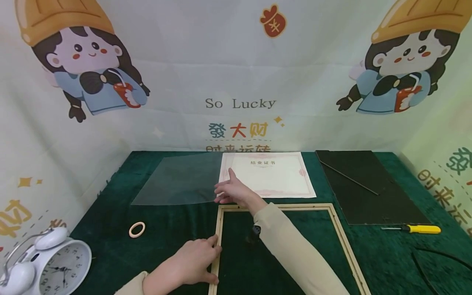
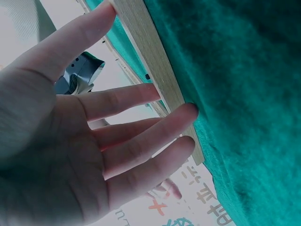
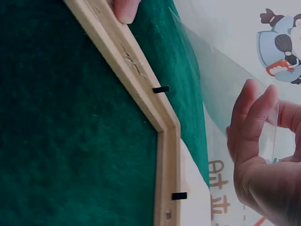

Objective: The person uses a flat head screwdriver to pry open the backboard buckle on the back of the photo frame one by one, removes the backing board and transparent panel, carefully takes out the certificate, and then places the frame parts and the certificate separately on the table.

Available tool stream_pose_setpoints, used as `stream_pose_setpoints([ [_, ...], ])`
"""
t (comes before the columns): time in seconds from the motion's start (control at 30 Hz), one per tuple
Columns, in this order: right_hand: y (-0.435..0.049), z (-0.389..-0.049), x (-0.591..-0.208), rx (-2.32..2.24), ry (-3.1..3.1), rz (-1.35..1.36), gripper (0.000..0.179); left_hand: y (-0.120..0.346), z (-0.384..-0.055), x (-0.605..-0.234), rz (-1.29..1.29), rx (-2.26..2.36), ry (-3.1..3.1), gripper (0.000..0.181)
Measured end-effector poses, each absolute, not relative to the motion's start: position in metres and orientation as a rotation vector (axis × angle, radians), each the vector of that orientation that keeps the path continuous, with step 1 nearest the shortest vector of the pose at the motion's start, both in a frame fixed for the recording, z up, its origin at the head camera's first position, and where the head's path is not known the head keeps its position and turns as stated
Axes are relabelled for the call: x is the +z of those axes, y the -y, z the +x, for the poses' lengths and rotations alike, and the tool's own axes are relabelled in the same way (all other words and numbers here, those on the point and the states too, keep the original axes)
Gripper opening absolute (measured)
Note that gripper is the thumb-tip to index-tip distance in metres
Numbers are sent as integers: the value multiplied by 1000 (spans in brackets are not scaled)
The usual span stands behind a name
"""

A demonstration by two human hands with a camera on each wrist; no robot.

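Note:
A thin clear sheet (image 1: 177, 180) is at the back left, its right side raised off the table in the right wrist view. My right hand (image 1: 234, 192) holds that edge, curled fingers (image 3: 254, 117) bent round it. In the head view the thumb points upward. A light wooden picture frame (image 1: 218, 225) lies nearer me, with small black tabs along its bars in the right wrist view. My left hand (image 1: 191, 260) rests against the frame's left bar, its fingers (image 2: 146, 146) spread and mostly straight. Behind the frame lies a certificate (image 1: 267, 176).
A black board (image 1: 380, 196) with a thin rod (image 1: 350, 178) on it lies at right. A yellow-handled screwdriver (image 1: 424, 229) and a black strip (image 1: 424, 270) sit nearer. At left are a wooden ring (image 1: 137, 224) and a white alarm clock (image 1: 62, 266).

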State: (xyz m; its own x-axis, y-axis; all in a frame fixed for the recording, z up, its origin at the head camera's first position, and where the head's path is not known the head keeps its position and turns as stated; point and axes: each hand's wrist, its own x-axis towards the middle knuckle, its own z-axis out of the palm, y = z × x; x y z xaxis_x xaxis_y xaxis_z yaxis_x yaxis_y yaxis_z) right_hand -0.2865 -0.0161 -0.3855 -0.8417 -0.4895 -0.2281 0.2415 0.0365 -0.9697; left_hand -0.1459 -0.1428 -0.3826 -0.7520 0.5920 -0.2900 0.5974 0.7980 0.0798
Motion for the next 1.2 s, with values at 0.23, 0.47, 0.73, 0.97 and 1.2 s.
stream_pose_setpoints([
  [0.23,17,-277,-386,-2028,-1894,-220,77,142,-145,-382,909,-18,-2697,56],
  [0.47,18,-277,-403,-2097,-1898,-127,73,142,-145,-383,906,6,-2699,57],
  [0.73,28,-275,-401,-2115,-1853,-136,66,142,-145,-383,893,-3,-2692,58],
  [0.97,50,-278,-400,-2153,-1937,-25,52,143,-145,-383,908,11,-2706,58],
  [1.2,60,-277,-399,-2092,-1883,-84,53,143,-145,-383,920,22,-2701,57],
])
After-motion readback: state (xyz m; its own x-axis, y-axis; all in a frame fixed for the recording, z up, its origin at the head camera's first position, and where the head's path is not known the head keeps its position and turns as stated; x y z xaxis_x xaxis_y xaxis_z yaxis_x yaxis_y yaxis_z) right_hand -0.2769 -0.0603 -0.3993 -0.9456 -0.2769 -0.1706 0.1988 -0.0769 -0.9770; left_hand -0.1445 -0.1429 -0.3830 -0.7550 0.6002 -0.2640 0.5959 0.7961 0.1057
